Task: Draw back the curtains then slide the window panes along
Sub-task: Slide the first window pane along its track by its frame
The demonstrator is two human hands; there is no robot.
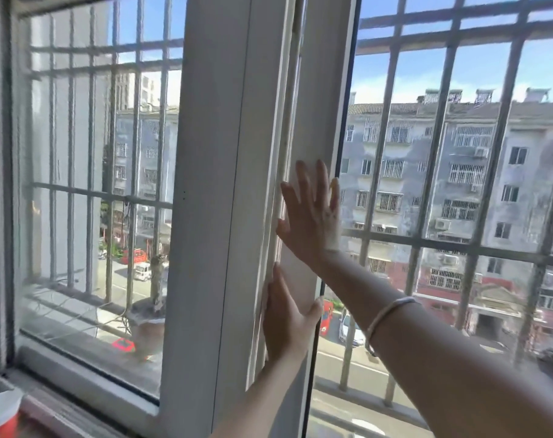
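Right hand [311,213] raised, fingers [303,178] spread flat, palm pressed forward, forearm extended from lower right. Left hand [284,317] lower, palm flat, fingers together pointing up, thumb apart.

Two hands [310,213], two panes [88,197].

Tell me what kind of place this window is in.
Probably an upstairs flat in a city. The white sliding window frame has security bars outside it, facing an apartment block, with a street and parked cars well below.
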